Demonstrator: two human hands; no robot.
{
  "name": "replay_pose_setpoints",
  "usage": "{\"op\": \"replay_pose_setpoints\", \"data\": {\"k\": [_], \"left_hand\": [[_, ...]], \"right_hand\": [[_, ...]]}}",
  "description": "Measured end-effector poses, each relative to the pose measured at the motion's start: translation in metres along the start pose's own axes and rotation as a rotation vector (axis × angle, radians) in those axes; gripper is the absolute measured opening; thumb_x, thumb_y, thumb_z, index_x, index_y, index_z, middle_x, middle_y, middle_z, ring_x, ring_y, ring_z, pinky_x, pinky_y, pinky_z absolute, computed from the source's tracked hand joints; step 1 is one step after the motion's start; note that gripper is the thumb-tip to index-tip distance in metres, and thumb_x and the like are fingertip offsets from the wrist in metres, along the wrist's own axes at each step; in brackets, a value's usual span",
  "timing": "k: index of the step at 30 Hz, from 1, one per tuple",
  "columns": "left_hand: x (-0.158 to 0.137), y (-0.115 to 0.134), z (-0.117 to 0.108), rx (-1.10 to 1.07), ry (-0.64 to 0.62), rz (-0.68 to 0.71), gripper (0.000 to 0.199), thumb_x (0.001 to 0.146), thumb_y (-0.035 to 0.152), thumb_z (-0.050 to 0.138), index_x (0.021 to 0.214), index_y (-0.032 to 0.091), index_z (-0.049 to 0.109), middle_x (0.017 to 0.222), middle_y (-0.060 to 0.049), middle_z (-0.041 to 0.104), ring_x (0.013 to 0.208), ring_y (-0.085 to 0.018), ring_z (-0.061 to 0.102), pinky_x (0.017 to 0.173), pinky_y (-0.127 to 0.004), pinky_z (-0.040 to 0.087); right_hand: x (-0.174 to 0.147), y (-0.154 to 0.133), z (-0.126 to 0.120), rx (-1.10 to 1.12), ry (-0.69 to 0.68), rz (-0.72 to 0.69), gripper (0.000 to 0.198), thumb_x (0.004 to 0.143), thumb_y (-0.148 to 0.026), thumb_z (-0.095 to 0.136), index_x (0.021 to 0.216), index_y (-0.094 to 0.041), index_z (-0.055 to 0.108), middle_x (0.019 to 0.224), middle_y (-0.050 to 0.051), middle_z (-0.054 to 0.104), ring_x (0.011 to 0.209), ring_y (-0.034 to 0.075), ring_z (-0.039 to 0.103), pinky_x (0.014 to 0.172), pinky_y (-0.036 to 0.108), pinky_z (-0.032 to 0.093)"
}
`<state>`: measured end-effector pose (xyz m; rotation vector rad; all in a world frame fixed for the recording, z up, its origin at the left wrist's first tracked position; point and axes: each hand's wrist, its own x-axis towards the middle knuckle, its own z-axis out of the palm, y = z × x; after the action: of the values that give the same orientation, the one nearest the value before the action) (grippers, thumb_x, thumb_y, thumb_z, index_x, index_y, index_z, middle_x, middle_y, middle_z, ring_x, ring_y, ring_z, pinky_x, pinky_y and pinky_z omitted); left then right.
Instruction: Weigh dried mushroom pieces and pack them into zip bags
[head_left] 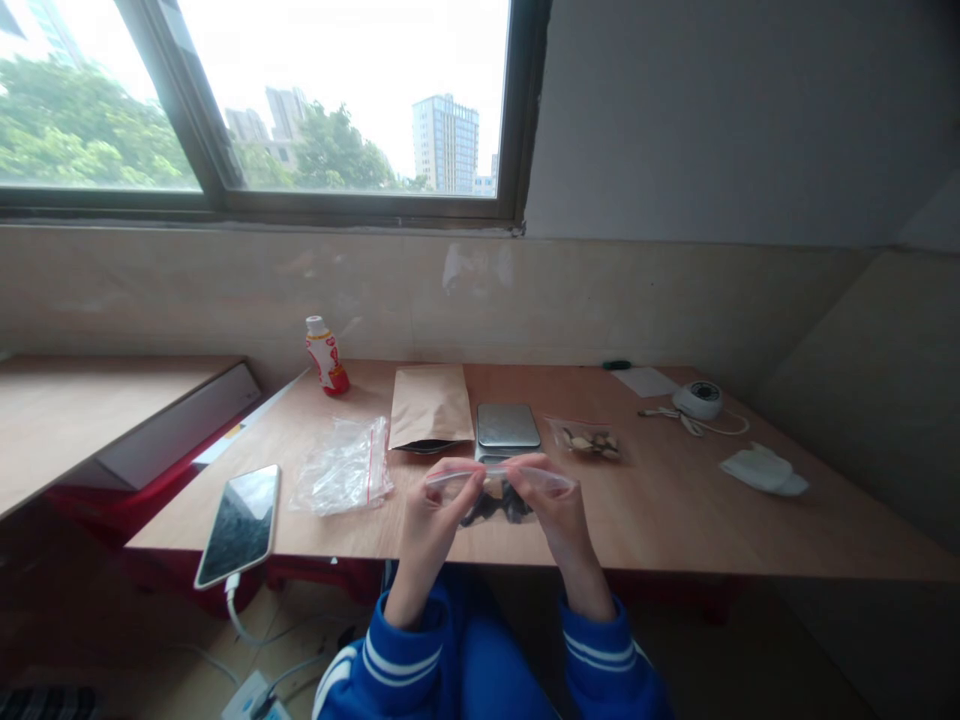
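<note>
The left fingers [466, 492] and right fingers [528, 484] pinch the top strip of a clear zip bag [489, 486], stretched between them above the worktop [660, 515]. Just beyond the fingers sits a flat scale [508, 426], its near edge partly covered by them. Beyond and left of them lies a brown paper pouch [430, 402], the inside of its mouth too dark to read; nearer left, clear plastic bags [337, 468]. Right of the fingers is a bag of sliced pieces [591, 441]; far right, a white dome camera [697, 401]. The dark pieces [514, 506] below the fingers are partly hidden and hard to identify.
</note>
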<state>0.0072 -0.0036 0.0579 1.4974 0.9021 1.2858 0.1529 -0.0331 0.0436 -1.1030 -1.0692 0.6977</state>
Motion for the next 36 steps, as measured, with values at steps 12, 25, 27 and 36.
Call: {"op": "replay_pose_setpoints", "data": {"k": [12,25,27,36], "left_hand": [[0.001,-0.005,0.006,-0.1,-0.057,-0.048,0.025,0.077,0.037,0.068,0.088,0.015,0.071,0.081,-0.006,0.073,0.076,-0.019,0.069,0.066,-0.025,0.055],[-0.003,-0.008,0.011,-0.172,-0.081,-0.065,0.025,0.078,0.034,0.068,0.092,0.014,0.071,0.084,-0.006,0.073,0.076,-0.017,0.068,0.065,-0.024,0.053],[-0.003,-0.008,0.013,-0.183,-0.071,-0.067,0.024,0.077,0.034,0.07,0.09,0.014,0.071,0.083,-0.006,0.073,0.075,-0.017,0.068,0.065,-0.024,0.053],[-0.002,-0.01,0.017,-0.168,0.029,-0.073,0.02,0.076,0.033,0.07,0.082,0.014,0.071,0.077,-0.005,0.073,0.073,-0.017,0.067,0.066,-0.024,0.052]], "right_hand": [[0.002,0.006,0.001,0.043,-0.007,0.069,0.021,0.075,-0.039,0.071,0.084,-0.02,0.073,0.08,0.004,0.075,0.076,0.021,0.069,0.069,0.031,0.056],[0.001,0.008,0.005,0.09,-0.024,0.026,0.015,0.073,-0.034,0.074,0.076,-0.02,0.073,0.073,0.002,0.072,0.067,0.017,0.066,0.059,0.026,0.054],[0.001,0.008,0.005,0.067,-0.015,-0.006,0.014,0.074,-0.033,0.073,0.076,-0.02,0.073,0.073,0.002,0.072,0.069,0.017,0.066,0.062,0.026,0.054],[-0.002,0.006,0.016,-0.018,0.066,-0.059,0.013,0.076,-0.031,0.07,0.075,-0.018,0.069,0.072,0.002,0.07,0.068,0.016,0.064,0.063,0.025,0.052]]}}
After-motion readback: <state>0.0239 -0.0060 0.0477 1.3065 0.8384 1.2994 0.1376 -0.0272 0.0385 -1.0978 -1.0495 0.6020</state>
